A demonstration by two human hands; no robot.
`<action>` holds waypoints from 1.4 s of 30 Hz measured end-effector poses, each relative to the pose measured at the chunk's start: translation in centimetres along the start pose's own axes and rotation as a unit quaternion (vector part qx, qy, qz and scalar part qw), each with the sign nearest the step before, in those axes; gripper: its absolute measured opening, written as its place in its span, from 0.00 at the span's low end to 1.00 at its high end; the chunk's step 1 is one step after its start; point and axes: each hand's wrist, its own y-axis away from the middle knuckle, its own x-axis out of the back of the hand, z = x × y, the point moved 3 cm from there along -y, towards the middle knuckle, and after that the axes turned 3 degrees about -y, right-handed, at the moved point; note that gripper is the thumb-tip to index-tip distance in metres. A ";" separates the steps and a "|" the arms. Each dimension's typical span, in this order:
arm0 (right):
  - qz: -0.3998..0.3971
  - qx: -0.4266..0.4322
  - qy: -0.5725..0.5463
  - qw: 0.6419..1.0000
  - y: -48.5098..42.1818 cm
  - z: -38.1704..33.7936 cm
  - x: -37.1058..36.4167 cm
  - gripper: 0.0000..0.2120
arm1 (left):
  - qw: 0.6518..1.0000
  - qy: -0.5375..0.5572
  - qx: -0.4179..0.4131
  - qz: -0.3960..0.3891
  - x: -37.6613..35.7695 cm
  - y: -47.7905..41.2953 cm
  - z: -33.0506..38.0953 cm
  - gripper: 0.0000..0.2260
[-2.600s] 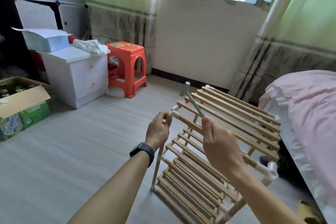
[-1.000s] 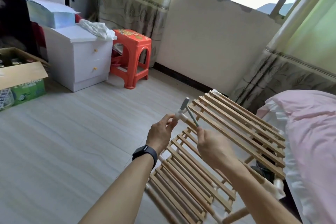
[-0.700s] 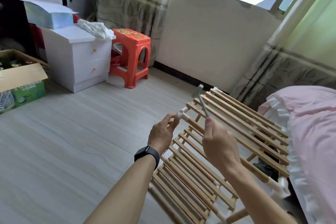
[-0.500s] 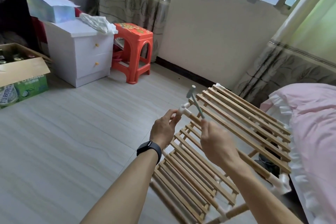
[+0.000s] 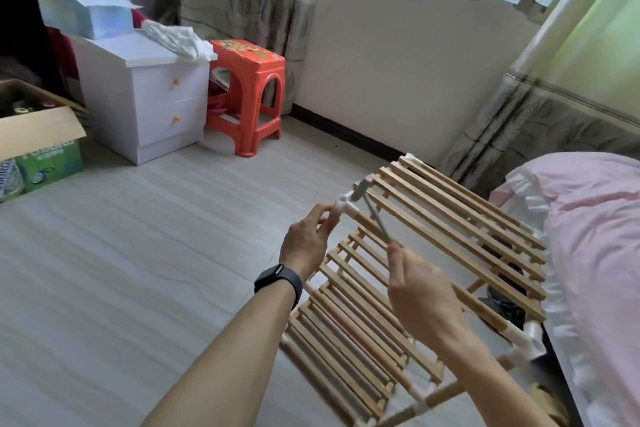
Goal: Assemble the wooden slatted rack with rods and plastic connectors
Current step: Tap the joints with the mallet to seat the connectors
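The wooden slatted rack (image 5: 450,218) stands on the floor with two slatted shelves joined by rods and white plastic connectors. My left hand (image 5: 306,241) pinches the white connector (image 5: 343,206) at the rack's near left top corner. My right hand (image 5: 419,291) grips the handle of a small grey hammer (image 5: 372,211), whose head rests against that connector. A black watch sits on my left wrist.
A pink-covered bed (image 5: 595,253) borders the rack on the right. An orange plastic stool (image 5: 247,94), a white drawer cabinet (image 5: 145,97) and an open cardboard box (image 5: 38,146) stand at the back left. Pale floor (image 5: 121,253) stretches to the left.
The hammer has swung up and come back down several times; its head is now down on the corner connector. My left hand has stayed on the connector. The view has shifted slightly.
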 end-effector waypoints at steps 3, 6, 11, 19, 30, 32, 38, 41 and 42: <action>0.080 0.071 -0.056 0.993 0.0 -1.1 0.8 0.19 | 1.000 -0.001 -0.002 -0.001 0.1 -0.2 0.0 0.20; -0.008 -0.019 0.016 1.000 -0.4 -0.6 -0.1 0.20 | 1.000 0.004 0.000 0.003 0.0 0.1 0.1 0.21; 0.016 0.029 0.000 0.999 0.2 -0.4 0.2 0.22 | 1.000 0.002 -0.007 0.001 0.2 0.2 0.3 0.21; -0.059 0.015 0.052 0.997 1.6 2.8 1.7 0.20 | 0.987 -0.128 0.044 -0.081 0.7 0.7 -4.3 0.09; -0.094 0.055 0.065 0.992 3.0 -0.2 4.1 0.21 | 0.994 -0.099 -0.036 -0.027 0.6 0.7 0.2 0.18; 0.056 0.193 -0.020 0.979 2.6 -0.9 4.7 0.18 | 0.994 -0.103 -0.040 -0.021 0.5 0.6 0.0 0.17; 0.004 0.084 0.128 0.988 -1.0 0.6 1.9 0.19 | 0.993 -0.108 -0.042 -0.016 0.4 0.7 0.0 0.16; 0.089 0.176 -0.014 0.980 -0.6 -0.2 2.7 0.15 | 0.993 -0.110 -0.043 -0.016 0.4 0.5 -0.1 0.16; 0.084 0.177 -0.016 0.981 -0.6 0.0 2.8 0.15 | 0.993 -0.113 -0.043 -0.016 0.3 0.5 -0.1 0.16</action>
